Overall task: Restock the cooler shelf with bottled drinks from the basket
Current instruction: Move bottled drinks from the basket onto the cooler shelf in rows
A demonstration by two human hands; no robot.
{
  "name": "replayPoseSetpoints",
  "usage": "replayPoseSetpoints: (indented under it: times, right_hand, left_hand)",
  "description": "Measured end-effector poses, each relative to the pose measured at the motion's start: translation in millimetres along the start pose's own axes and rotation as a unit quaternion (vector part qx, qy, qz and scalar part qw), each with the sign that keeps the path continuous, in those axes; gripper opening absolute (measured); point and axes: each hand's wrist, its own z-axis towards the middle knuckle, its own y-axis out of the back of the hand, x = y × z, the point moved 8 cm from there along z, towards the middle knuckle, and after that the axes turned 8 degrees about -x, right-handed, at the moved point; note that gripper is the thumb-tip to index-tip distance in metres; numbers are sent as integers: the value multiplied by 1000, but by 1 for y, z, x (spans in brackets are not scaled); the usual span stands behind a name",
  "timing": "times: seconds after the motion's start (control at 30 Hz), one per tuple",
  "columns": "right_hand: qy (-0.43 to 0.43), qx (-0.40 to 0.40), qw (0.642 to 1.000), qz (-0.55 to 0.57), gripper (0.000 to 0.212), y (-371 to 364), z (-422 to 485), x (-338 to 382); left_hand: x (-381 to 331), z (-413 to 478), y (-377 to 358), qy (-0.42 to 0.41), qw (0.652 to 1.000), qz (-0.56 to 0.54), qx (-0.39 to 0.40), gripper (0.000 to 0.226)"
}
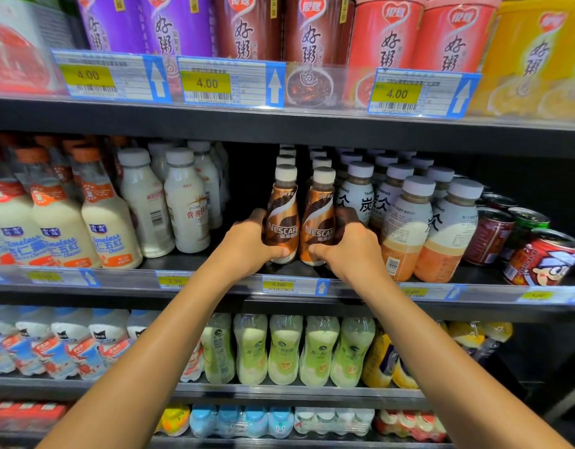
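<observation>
Left grip is curled round the left Nescafé bottle, with the thumb across the front near the base. Right grip holds the right Nescafé bottle in the same way. Both bottles stand upright, just beside each other, at the front of the middle shelf, heading two rows of like bottles. White milk bottles stand to the left and grey-capped bottles to the right. The price tag below reads 5.00.

Bare left hand round left Nescafé bottle; right hand round right Nescafé bottle; both upright
</observation>
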Motion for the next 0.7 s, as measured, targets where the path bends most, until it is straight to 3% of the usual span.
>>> replayPoseSetpoints:
  times: [0.3,0.47,0.6,0.7]
  right_hand:
    - [-7,7,998,-57,43,4,-4,3]
    - [66,-56,996,-6,34,41,-17,10]
    - [169,-167,968,81,13,108,-31,6]
    - [230,-253,937,68,9,156,-35,-12]
  left_hand:
    - [-9,-7,8,18,1000,22,8,69]
    - [-34,-23,40,34,990,98,-100,69]
    - [-88,-49,46,-24,980,-16,-199,38]
    - [-125,-56,13,-64,980,-118,-148,32]
